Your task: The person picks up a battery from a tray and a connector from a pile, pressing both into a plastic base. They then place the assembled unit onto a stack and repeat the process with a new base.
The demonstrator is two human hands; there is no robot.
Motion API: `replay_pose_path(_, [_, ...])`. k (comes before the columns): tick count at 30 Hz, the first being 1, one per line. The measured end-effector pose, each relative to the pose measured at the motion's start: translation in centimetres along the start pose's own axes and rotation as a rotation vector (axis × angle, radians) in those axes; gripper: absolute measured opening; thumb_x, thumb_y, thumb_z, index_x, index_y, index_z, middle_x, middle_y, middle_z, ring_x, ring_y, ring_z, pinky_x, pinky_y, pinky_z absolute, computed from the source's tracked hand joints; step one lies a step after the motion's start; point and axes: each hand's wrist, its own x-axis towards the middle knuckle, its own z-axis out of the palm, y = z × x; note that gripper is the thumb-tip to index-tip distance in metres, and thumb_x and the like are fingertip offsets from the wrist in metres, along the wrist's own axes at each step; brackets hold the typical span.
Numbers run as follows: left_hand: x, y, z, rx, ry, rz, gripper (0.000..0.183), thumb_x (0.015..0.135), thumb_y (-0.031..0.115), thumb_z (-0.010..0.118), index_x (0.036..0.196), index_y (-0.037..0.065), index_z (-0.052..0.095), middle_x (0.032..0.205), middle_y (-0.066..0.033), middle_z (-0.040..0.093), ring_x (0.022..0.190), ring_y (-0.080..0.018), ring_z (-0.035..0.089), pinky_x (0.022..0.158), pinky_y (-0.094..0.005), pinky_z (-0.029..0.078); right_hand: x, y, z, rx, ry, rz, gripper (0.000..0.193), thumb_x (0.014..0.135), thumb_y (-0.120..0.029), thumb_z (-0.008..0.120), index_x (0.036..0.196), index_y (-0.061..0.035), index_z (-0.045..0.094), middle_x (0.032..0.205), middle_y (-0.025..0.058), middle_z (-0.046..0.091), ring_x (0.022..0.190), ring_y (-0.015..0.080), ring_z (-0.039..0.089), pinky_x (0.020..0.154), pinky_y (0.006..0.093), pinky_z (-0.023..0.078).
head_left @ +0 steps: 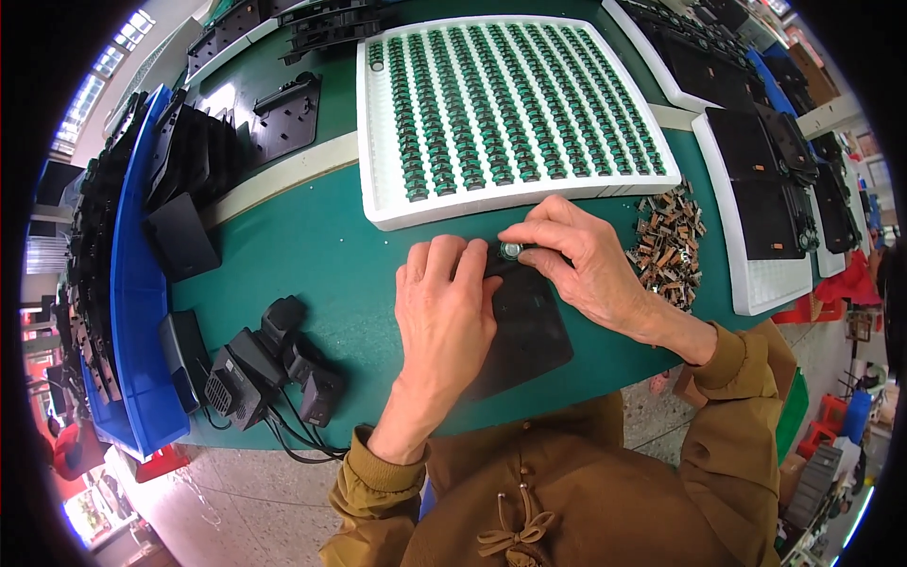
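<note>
A flat black plastic panel (524, 326) lies on the green table in front of me, partly covered by my left hand. My left hand (442, 307) has its fingers bent together over the panel's left and far side, gripping it there. At the far edge of the panel, my right hand (581, 265) pinches a small round silver-and-green part (511, 250) between thumb and forefinger. Part of the left fingertips and what lies beneath them is hidden. Just beyond both hands stands a white foam tray (376, 194) with many rows of small green-and-black parts.
Right of my right hand lies a pile of small metal-and-brown pieces (669, 248). White foam trays with black panels (756, 222) stand farther right. At left are a blue bin (142, 321) of black parts and black devices with cables (274, 354). A black panel (288, 118) lies at the back.
</note>
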Motion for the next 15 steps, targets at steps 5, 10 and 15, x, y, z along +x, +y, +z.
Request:
replay_pose_path(5, [0.0,-0.1,0.0,0.008,0.005,-0.006,0.035,0.072,0.002,0.075,0.106,0.001,0.066,0.098,-0.0102,0.06,0.09,-0.0314,0.056,0.078,-0.0404,0.048,0.1,-0.4,0.6,0.061,0.067,0.113,0.019,0.078,-0.002,0.072,0.097,-0.0025,0.068,0.09,0.0102,0.062,0.081,0.0322,0.063,0.069,0.0404,0.05])
replay_pose_path(10, [-0.1,-0.2,0.1,0.005,-0.014,0.011,0.034,0.074,0.004,0.073,0.107,0.002,0.065,0.1,-0.0089,0.058,0.093,-0.0295,0.055,0.076,-0.0407,0.043,0.1,-0.5,-0.1,0.108,0.044,0.186,0.02,0.078,-0.003,0.073,0.097,-0.0018,0.067,0.089,0.0111,0.063,0.08,0.0315,0.064,0.069,0.0396,0.05])
replay_pose_path(15, [-0.2,-0.5,0.2,0.008,-0.016,0.009,0.034,0.074,0.004,0.073,0.107,0.002,0.065,0.1,-0.0091,0.058,0.093,-0.0297,0.055,0.076,-0.0409,0.043,0.0,-0.2,-1.2,0.126,0.018,0.204,0.021,0.079,-0.002,0.072,0.099,-0.0014,0.067,0.09,0.0115,0.064,0.078,0.0293,0.065,0.067,0.0379,0.051])
